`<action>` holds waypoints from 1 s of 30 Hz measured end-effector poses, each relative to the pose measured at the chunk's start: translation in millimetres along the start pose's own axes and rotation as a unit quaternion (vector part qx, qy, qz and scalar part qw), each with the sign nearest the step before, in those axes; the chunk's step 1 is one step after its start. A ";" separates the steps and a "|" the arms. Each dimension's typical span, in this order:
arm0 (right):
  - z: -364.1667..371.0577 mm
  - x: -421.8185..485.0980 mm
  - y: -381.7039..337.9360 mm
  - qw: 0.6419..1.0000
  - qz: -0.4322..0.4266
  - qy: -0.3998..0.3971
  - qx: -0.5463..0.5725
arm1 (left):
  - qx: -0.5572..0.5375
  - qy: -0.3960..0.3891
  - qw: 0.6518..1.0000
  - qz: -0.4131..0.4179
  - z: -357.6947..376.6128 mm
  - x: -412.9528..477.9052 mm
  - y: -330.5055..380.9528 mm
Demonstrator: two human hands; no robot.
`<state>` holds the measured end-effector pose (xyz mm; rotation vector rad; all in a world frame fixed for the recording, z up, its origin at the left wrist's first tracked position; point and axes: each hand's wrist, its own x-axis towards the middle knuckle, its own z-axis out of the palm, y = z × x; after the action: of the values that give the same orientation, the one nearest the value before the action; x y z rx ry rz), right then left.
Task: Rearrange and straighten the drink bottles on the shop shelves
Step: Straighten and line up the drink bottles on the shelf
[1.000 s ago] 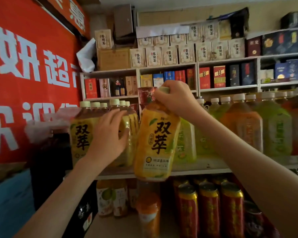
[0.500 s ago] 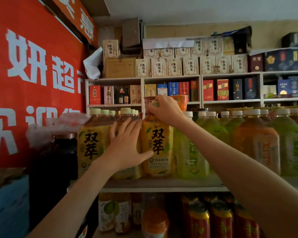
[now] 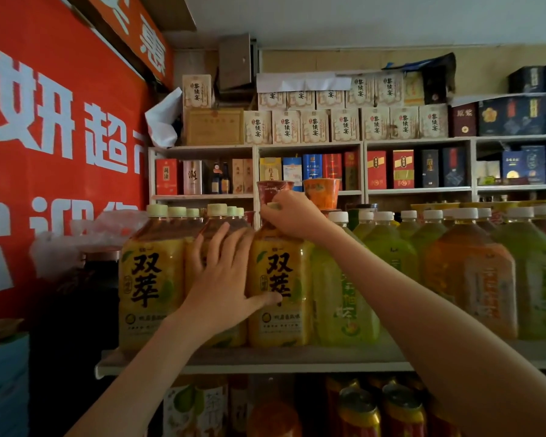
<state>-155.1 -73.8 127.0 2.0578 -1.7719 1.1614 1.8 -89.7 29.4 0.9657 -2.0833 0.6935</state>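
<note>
Three large yellow-labelled drink bottles stand side by side on the white shelf [image 3: 265,361]. My right hand [image 3: 292,217] grips the cap and neck of the rightmost yellow bottle [image 3: 279,298], which stands upright on the shelf. My left hand [image 3: 224,279] lies flat with straight fingers against the middle yellow bottle [image 3: 196,250], its thumb reaching across onto the label of the right one. The left yellow bottle [image 3: 150,279] stands free. More yellow bottles stand behind them.
Green bottles [image 3: 344,294] and orange bottles [image 3: 473,279] fill the shelf to the right. Two instant-noodle cups [image 3: 322,192] sit behind my right hand. Boxed goods line the upper shelves. Cans [image 3: 401,411] and bottles stand below. A red banner [image 3: 60,146] covers the left wall.
My right hand has brought the yellow bottle from in front of the shelf back onto it, upright beside the others. My left hand stayed on the middle bottle, its thumb now on the set-down bottle's label.
</note>
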 end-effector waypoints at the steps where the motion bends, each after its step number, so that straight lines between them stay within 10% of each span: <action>1: -3.6 -0.4 -1.5 1.000 -0.001 -0.017 -0.004 | -0.005 0.012 1.000 -0.005 2.1 0.8 1.4; 7: -27.4 -18.3 -8.8 0.994 -0.014 -0.050 -0.097 | -0.068 0.086 0.992 -0.064 11.0 6.3 27.9; 14: -64.7 -57.1 47.2 0.989 0.011 0.134 -0.060 | -0.086 0.137 0.985 -0.055 17.4 7.3 61.2; 20: -51.2 -88.7 82.8 0.987 0.139 -0.056 0.064 | -0.071 0.112 0.991 -0.034 24.8 13.4 82.3; 30: -40.9 -94.5 90.4 0.975 0.140 -0.067 0.156 | -0.025 0.091 0.996 0.004 27.4 9.2 78.5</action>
<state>-252.3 -2.3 62.2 2.1453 -2.1176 1.4954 -76.0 -67.9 7.6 0.8356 -1.9368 0.7035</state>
